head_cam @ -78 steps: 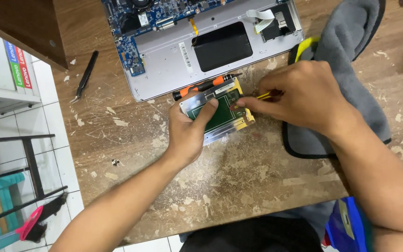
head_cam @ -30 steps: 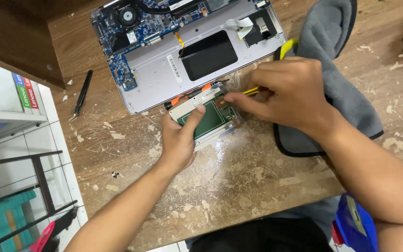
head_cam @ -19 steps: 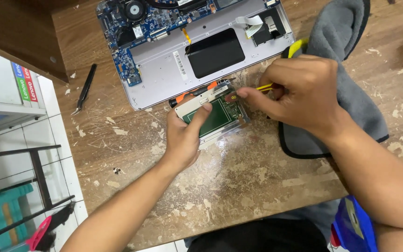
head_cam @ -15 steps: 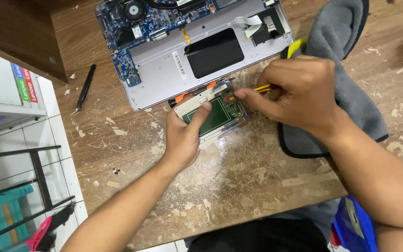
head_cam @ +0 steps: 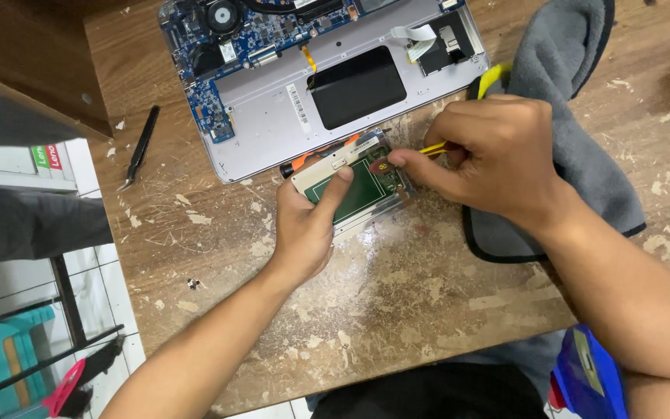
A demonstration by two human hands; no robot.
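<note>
A small flat drive-like part (head_cam: 358, 188) with a green circuit board in a silver frame lies on the worn wooden table (head_cam: 428, 295). My left hand (head_cam: 308, 225) presses down on it, thumb and index finger on the board. My right hand (head_cam: 490, 155) grips a thin yellow-handled tool (head_cam: 432, 148), its tip at the part's right end. An opened laptop base (head_cam: 319, 74), silver with a blue board and black pad, lies just beyond the part.
Black tweezers (head_cam: 141, 147) lie left of the laptop. A grey cloth (head_cam: 575, 116) covers the table's right side, under my right wrist. An orange-and-black tool (head_cam: 304, 161) pokes out behind the part. A tiled floor and a shelf frame (head_cam: 63, 302) lie beyond the table's left edge.
Both hands stay on the part. The view has shifted slightly; my right hand's fingers have edged along the part's right end with the tool.
</note>
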